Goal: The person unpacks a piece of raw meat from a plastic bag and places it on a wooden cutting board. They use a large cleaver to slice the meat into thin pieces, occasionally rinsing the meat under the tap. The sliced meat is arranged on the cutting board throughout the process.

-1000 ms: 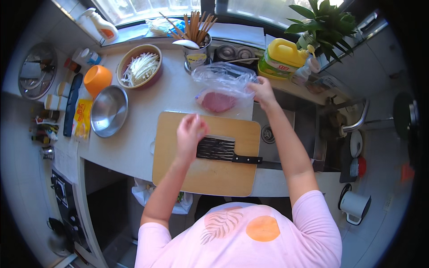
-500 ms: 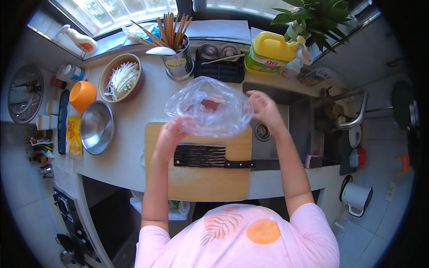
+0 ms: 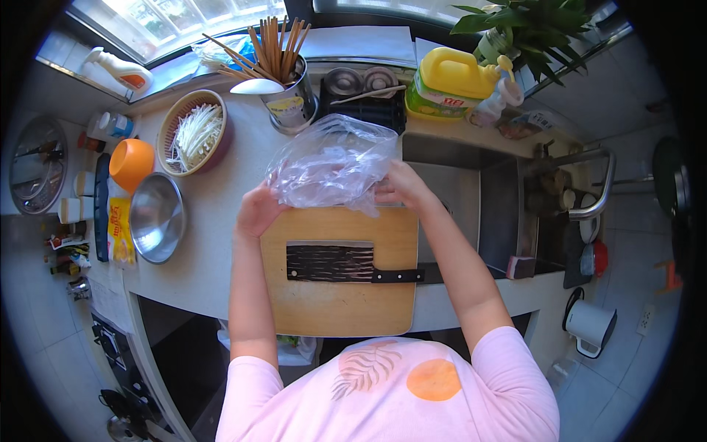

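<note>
A clear plastic bag (image 3: 331, 166) is held up between my two hands above the far end of the wooden cutting board (image 3: 342, 313). My left hand (image 3: 259, 209) grips its left side, the fingertips partly behind the film. The bag's right edge is in my right hand (image 3: 401, 184), with the fingers curled into the plastic. Crumpled film hides whatever lies inside. On the board, nearer to me, a cleaver (image 3: 329, 263) with a dark patterned blade lies flat, its black handle pointing right. Neither hand touches it.
To the left are a basket of white enoki mushrooms (image 3: 197, 136), a steel bowl (image 3: 157, 218) and an orange bowl (image 3: 132, 163). A chopstick holder (image 3: 289, 107) and a yellow jug (image 3: 449, 85) stand behind. The steel sink (image 3: 460, 177) lies to the right.
Both hands have shifted left, and the right has come lower and closer to the left. The bag's opening has folded over, so the reddish piece seen inside before is now hidden.
</note>
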Tool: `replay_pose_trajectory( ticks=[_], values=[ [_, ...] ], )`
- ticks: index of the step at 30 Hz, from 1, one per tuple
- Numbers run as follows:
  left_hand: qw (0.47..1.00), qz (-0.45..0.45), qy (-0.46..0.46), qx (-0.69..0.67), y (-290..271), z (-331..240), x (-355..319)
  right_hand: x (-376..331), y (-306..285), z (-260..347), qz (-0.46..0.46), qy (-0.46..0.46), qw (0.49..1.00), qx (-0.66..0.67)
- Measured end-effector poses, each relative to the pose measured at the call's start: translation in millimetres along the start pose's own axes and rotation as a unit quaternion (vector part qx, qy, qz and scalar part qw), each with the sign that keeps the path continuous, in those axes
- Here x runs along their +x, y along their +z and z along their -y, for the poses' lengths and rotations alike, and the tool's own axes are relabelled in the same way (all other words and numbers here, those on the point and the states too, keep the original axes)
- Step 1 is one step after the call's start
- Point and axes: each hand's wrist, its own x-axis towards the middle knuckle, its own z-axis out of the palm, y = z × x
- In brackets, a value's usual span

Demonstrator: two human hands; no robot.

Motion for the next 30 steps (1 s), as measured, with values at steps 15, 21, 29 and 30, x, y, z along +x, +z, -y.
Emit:
replay_pose_trajectory(
  ticks=[15, 21, 29, 30],
  values=[
    [0.962, -0.221, 0.038, 0.156, -20, 33, 59, -42, 39, 89, -0.011, -0.437, 0.807, -0.396],
    [0.971, -0.237, -0.021, 0.033, -37, 48, 79, -40, 31, 53, 0.092, -0.178, 0.722, -0.663],
    [0.958, -0.259, 0.036, 0.12, -30, 67, 85, -40, 31, 16, -0.107, -0.344, 0.745, -0.562],
    [0.965, -0.238, 0.051, 0.1, -19, 68, 86, -32, 23, 9, -0.103, -0.39, 0.741, -0.536]
  ],
)
